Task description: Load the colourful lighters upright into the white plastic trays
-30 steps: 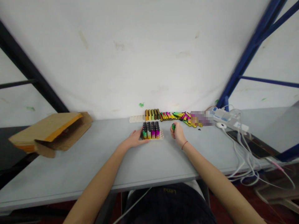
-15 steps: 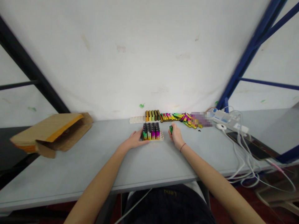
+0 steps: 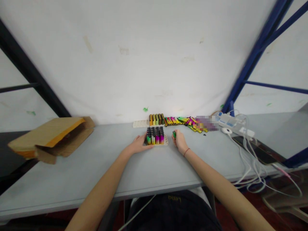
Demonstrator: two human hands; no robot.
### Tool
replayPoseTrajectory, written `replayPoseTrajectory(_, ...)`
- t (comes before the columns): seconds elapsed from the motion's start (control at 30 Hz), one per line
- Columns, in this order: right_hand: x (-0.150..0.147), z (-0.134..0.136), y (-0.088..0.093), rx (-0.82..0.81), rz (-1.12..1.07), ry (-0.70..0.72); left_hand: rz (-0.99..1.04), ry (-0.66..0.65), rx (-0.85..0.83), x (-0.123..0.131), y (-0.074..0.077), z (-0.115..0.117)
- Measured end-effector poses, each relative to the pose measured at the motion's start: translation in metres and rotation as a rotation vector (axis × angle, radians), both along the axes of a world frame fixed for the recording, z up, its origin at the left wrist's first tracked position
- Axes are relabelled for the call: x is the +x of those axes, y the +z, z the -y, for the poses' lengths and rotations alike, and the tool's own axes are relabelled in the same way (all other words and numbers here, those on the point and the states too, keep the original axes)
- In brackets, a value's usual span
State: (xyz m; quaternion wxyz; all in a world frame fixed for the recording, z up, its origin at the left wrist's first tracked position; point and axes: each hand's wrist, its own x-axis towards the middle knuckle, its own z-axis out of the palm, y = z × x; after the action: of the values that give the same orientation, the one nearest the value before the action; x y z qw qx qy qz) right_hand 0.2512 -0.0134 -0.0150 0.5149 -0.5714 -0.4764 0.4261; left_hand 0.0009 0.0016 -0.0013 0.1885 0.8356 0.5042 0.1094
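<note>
My right grip (image 3: 179,142) is curled tight around a green lighter (image 3: 174,134), to the right of the white tray (image 3: 166,141) and apart from it; whether more sit inside my palm I cannot tell. My left grip (image 3: 139,145) is spread, thumb along the near edge of the tray and fingers at its left end, beside the upright lighters (image 3: 155,137) packed there in rows, black tops uppermost. The tray's sockets show at its right end, the side nearest the green lighter, so I judge the reach across to be short. To seat it well, I should turn it upright like the others, come straight down over a socket and press gently, without knocking the row alongside. A tilted entry could catch the rim or lean on that row. The left grip should brace lightly meanwhile: enough that the tray does not slide on the tabletop (image 3: 154,170), not so hard that the lighters tip. The loose pile (image 3: 192,123) lies farther back and to the right, clear of that path
</note>
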Motion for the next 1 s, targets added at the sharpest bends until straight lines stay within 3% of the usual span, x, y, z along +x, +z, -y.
replayPoseTrajectory(0.37, 0.005, -0.013, -0.008, 0.065, -0.005, 0.025, 0.020, 0.009, 0.008, -0.001, -0.004, -0.002)
replayPoseTrajectory(0.57, 0.014, -0.027, -0.006, 0.412, 0.138, 0.001, 0.009, 0.013, 0.011, -0.001, -0.003, -0.001)
replayPoseTrajectory(1.0, 0.001, -0.027, -0.014, 0.535, 0.549, 0.217, 0.020, 0.005, 0.040, -0.001, -0.004, -0.001)
